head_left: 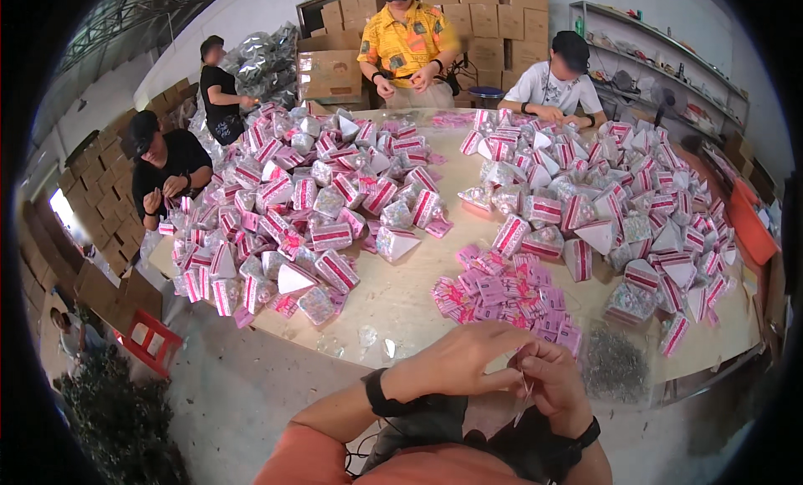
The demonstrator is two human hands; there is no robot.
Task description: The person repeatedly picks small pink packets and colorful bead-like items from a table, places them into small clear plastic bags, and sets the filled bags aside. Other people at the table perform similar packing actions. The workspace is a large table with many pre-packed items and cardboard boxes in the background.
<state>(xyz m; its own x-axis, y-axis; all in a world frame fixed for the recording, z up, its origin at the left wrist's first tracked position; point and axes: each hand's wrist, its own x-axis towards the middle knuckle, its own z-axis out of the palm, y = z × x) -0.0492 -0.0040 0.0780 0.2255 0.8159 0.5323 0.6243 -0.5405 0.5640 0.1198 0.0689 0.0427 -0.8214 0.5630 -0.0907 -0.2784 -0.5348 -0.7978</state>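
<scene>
My left hand (456, 357) reaches across to my right hand (554, 383), and their fingertips meet in front of my body at the table's near edge. Both are closed in a pinch. A thin, pale, string-like piece (524, 391) shows between them, too small to make out. Just beyond my hands lies a heap of pink printed cards (502, 288). To the right of my right hand, many small dark pieces (615, 364) are spread on a clear sheet. I cannot tell what they are.
Large piles of clear bags with pink-and-white labels cover the table's left (309, 192) and right (602, 196). Several people work around the table (393, 309). An orange bin (751, 222) stands at the right, a red stool (150, 341) at the left. Stacked cartons (493, 33) line the back.
</scene>
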